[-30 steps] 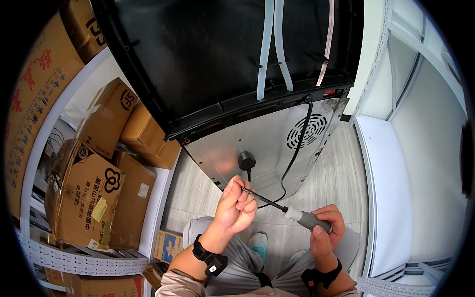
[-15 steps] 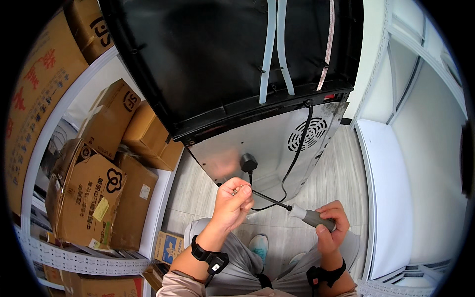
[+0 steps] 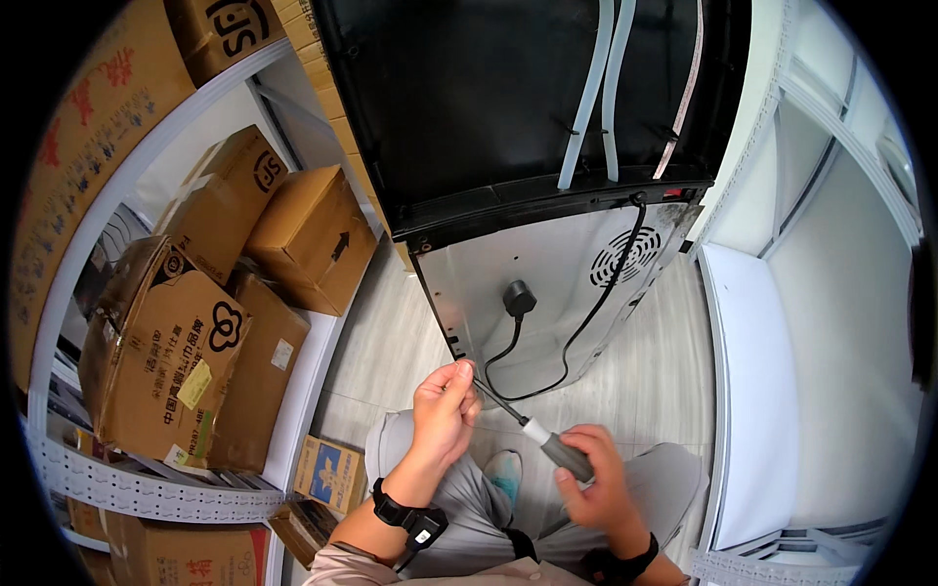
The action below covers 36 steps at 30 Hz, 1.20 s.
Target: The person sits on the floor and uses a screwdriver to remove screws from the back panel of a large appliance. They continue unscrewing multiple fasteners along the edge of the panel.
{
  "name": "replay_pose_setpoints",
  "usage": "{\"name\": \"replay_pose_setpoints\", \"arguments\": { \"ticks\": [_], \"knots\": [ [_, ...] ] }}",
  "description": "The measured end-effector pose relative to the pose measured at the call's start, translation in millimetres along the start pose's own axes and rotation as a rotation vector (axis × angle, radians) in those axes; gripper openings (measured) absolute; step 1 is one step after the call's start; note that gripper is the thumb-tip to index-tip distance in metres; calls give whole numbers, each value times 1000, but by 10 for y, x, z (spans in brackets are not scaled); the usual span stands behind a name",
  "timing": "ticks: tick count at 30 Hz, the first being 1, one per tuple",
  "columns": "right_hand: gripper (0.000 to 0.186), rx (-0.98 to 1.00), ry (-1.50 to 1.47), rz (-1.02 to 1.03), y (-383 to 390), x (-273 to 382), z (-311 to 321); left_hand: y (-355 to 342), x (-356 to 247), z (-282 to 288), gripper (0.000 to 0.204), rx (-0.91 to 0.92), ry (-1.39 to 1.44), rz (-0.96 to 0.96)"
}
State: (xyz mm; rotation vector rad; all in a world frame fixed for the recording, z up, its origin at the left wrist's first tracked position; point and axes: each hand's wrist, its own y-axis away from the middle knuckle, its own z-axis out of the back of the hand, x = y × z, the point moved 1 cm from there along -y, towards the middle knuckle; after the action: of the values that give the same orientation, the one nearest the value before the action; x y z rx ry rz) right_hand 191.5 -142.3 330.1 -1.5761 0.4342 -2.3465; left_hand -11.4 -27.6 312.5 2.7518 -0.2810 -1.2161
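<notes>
A screwdriver (image 3: pixel 557 450) with a grey and white handle is held by my right hand (image 3: pixel 598 488), its fingers around the handle. Its dark shaft slants up and left to the fingertips of my left hand (image 3: pixel 442 415). Thumb and fingers of that hand are pinched together at the tip; whatever is between them is hidden. Just beyond them stands a tall appliance with a bare metal lower panel (image 3: pixel 562 283), and my left fingertips are near its lower left edge. A black plug (image 3: pixel 519 299) sits against the panel, with a black cord (image 3: pixel 576 342) looping down from it.
The appliance's black upper back (image 3: pixel 479 107) carries pale tubes (image 3: pixel 589 93). Cardboard boxes (image 3: pixel 171 361) crowd the shelf on the left. A white shelf (image 3: pixel 757 391) stands on the right. A small box (image 3: pixel 329 476) lies by my left knee, and my shoe (image 3: pixel 503 476) is below my hands.
My right hand and the screwdriver have moved left, and the shaft is now steeper. My left hand has shifted slightly left, toward the panel's lower edge. The appliance appears further right in view.
</notes>
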Motion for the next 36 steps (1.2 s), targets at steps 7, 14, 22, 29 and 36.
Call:
{"name": "replay_pose_setpoints", "arguments": {
  "ticks": [7, 14, 22, 29, 36],
  "knots": [
    [42, 99, -68, -154, 227, -40, -531, 11, 39, 174, 24, -23, 38, 34],
    [49, 184, -345, -349, 324, -310, -782, -78, 20, 253, 22, -77, 61, 161],
    [50, 168, -601, -392, 309, -316, -868, -201, 27, 230, 21, -103, 39, 222],
    [52, 214, -656, -454, 247, -311, -816, -237, 25, 232, 21, -107, 95, 209],
    [53, 186, -713, -456, 188, -277, -831, -257, 18, 220, 22, -85, 98, 190]
  ]
}}
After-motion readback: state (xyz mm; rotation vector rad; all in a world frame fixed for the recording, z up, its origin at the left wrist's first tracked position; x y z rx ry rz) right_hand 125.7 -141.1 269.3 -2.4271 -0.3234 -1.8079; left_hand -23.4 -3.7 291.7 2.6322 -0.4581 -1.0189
